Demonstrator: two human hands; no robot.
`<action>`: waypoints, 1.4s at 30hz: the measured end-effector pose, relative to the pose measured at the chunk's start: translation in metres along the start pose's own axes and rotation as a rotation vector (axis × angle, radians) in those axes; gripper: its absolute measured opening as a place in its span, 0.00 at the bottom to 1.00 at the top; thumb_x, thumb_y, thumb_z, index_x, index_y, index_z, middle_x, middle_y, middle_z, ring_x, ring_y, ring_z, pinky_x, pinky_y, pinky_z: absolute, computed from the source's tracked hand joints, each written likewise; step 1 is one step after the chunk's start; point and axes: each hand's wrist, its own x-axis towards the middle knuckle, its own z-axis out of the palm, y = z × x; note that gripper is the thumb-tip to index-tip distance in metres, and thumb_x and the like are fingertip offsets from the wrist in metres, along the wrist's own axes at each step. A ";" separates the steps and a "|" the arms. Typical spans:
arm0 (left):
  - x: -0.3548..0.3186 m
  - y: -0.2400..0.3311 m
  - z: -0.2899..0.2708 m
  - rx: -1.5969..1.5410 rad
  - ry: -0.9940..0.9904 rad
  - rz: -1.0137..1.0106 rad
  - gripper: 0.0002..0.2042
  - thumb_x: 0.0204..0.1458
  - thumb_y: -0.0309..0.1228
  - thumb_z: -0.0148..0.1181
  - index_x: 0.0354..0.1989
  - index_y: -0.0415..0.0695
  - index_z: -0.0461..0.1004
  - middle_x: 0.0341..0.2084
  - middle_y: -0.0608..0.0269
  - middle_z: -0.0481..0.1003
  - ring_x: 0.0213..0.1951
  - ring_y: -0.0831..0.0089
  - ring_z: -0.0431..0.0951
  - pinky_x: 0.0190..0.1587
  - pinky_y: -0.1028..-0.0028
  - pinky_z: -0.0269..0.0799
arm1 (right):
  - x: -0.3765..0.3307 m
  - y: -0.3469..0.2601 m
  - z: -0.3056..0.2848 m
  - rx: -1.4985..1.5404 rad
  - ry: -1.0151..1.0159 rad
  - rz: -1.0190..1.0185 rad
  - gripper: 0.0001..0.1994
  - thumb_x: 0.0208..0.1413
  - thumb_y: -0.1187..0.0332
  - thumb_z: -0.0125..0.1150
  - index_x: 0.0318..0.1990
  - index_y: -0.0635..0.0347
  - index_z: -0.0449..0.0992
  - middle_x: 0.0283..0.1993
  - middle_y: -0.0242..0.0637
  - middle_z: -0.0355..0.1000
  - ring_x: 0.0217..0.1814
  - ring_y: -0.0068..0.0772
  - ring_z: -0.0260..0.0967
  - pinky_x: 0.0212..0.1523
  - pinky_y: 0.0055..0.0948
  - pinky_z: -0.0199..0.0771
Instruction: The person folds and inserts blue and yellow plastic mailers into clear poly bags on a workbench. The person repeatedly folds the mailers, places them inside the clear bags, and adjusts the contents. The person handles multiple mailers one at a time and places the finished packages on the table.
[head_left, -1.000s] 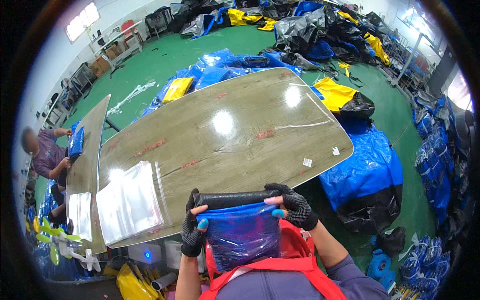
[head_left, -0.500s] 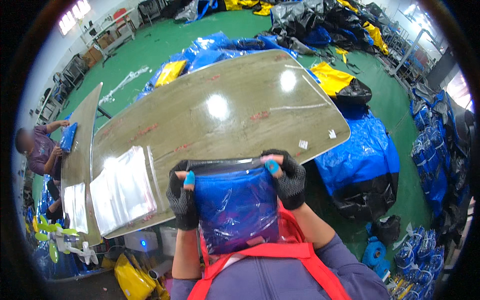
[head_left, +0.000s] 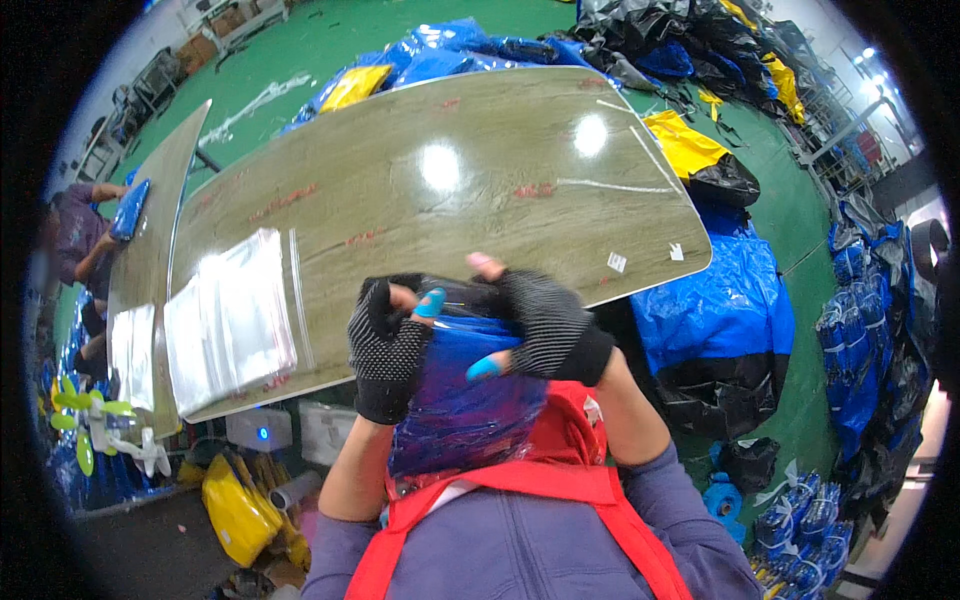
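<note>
A clear plastic bag [head_left: 465, 410] with a folded blue sheet-like thing inside rests tilted against my front, over the red apron [head_left: 570, 430]. My left hand [head_left: 388, 345], in a black dotted fingerless glove with blue tape on the thumb, grips the bag's upper left edge. Across the bag's upper right part lies my right hand [head_left: 550, 325], gloved the same way and slightly blurred. Its thumb and index finger are spread apart, the thumb over the bag's front and the index finger above the top edge. The right hand's other fingers are hidden.
Before me stands a large table [head_left: 400, 220] with a stack of clear bags [head_left: 230, 320]. Blue-black packs [head_left: 715, 330] lie right of it, yellow ones [head_left: 240, 510] below left. At another table, a person [head_left: 85, 240] handles a blue pack [head_left: 130, 210]. A green fan [head_left: 90, 410] is nearby.
My right hand has let go of the bag's upper right corner and moved left across its top. My left hand has shifted slightly right and up, still gripping. The bag looks narrower and more creased.
</note>
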 end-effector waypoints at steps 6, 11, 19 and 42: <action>-0.037 0.002 -0.012 -0.685 -0.414 -0.474 0.47 0.43 0.39 0.72 0.68 0.39 0.49 0.66 0.51 0.55 0.67 0.62 0.54 0.64 0.66 0.55 | -0.003 0.006 0.011 0.365 -0.002 0.297 0.44 0.36 0.56 0.78 0.59 0.64 0.61 0.51 0.44 0.71 0.55 0.34 0.68 0.57 0.33 0.68; -0.046 0.009 0.004 -0.678 -0.554 -0.468 0.49 0.44 0.50 0.69 0.69 0.41 0.49 0.65 0.53 0.57 0.65 0.67 0.57 0.65 0.68 0.53 | -0.012 0.025 0.019 0.532 -0.023 0.285 0.46 0.31 0.54 0.81 0.58 0.63 0.62 0.51 0.42 0.71 0.54 0.35 0.70 0.56 0.35 0.69; -0.037 -0.022 0.004 -0.677 -0.561 -0.244 0.18 0.59 0.34 0.56 0.53 0.35 0.72 0.51 0.52 0.74 0.52 0.67 0.73 0.56 0.68 0.67 | -0.028 0.048 0.016 0.970 -0.011 0.324 0.49 0.33 0.56 0.80 0.63 0.61 0.57 0.61 0.41 0.62 0.63 0.36 0.59 0.64 0.37 0.58; -0.021 -0.024 0.001 -0.618 -0.410 -0.014 0.12 0.58 0.36 0.57 0.38 0.37 0.71 0.39 0.58 0.71 0.43 0.71 0.71 0.50 0.71 0.65 | -0.012 0.029 0.010 0.828 -0.092 0.412 0.46 0.36 0.52 0.78 0.61 0.65 0.61 0.54 0.38 0.68 0.56 0.32 0.65 0.59 0.33 0.64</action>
